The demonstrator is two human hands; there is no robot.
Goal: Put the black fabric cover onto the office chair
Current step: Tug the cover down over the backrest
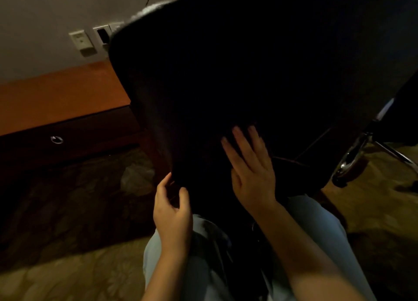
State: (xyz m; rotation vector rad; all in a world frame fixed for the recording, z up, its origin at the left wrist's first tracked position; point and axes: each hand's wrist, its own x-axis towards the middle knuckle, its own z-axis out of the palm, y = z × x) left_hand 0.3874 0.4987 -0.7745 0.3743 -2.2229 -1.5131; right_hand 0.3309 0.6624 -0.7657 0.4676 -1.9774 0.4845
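The office chair's backrest fills the middle of the view, wrapped in the black fabric cover [226,74]. The room is dim and the cover's folds are hard to make out. My left hand [173,212] is at the cover's lower left edge, thumb and fingers curled as if pinching the hem. My right hand [251,167] lies flat on the lower back of the cover with straight fingers. The chair's chrome base [352,158] shows at the right. The seat is hidden.
A wooden desk [63,97] with a drawer ring pull [56,139] stands at the left against a wall with outlet plates [81,41]. Patterned carpet [67,266] covers the floor. My legs in light jeans [199,266] are below the chair.
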